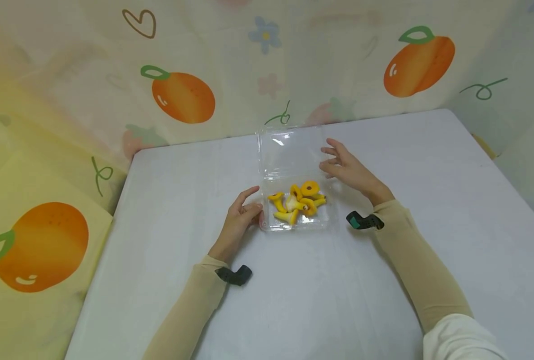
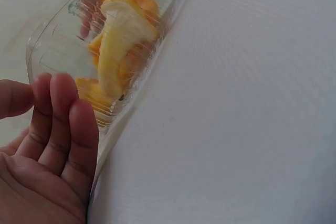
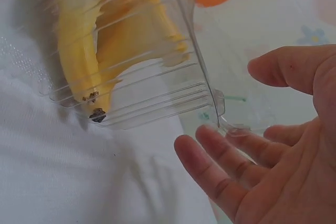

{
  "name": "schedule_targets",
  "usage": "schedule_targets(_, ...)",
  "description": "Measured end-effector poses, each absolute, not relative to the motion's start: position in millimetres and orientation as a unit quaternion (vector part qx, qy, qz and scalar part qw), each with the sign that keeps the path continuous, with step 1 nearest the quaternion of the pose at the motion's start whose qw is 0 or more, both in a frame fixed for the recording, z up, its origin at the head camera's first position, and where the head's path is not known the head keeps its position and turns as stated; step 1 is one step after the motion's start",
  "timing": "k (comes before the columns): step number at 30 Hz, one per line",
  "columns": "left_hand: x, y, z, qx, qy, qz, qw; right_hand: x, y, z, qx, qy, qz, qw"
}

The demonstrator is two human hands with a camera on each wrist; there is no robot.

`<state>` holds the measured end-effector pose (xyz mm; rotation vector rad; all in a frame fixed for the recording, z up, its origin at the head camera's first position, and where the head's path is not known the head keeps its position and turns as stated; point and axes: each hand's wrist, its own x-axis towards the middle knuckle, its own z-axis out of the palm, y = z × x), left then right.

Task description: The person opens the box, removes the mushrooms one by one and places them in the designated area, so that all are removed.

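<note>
A clear plastic clamshell box [image 1: 296,226] lies with its lid [image 1: 289,155] swung up and back. Inside the base are several yellow trumpet-shaped mushrooms [image 1: 295,204], chanterelle-like; one mushroom [image 2: 126,30] shows large through the wall in the left wrist view. At the box's left side is my left hand [image 1: 238,217], its fingertips right at the wall and rim. My right hand [image 1: 348,167] is beside the lid's right edge, near the hinge, fingers spread and gently bent. In the right wrist view its fingertips [image 3: 194,153] overlap the box's clear corner, and the thumb stands apart.
The box stands on a white-covered table [image 1: 312,300], toward its far edge. Behind it hangs a patterned cloth backdrop [image 1: 230,60] with oranges and flowers, continuing down the left side. A dark wrist device [image 1: 234,275] is on the left sleeve, another device [image 1: 363,221] on the right.
</note>
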<state>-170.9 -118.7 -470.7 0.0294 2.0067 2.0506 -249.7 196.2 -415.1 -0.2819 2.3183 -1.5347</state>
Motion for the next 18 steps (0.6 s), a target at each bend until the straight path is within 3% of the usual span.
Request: schedule_targets(18,-170,-120,-472,0.034,0.693,0.703,0.156,-257,191,-430,-0.070,0.835,-0.502,0.215)
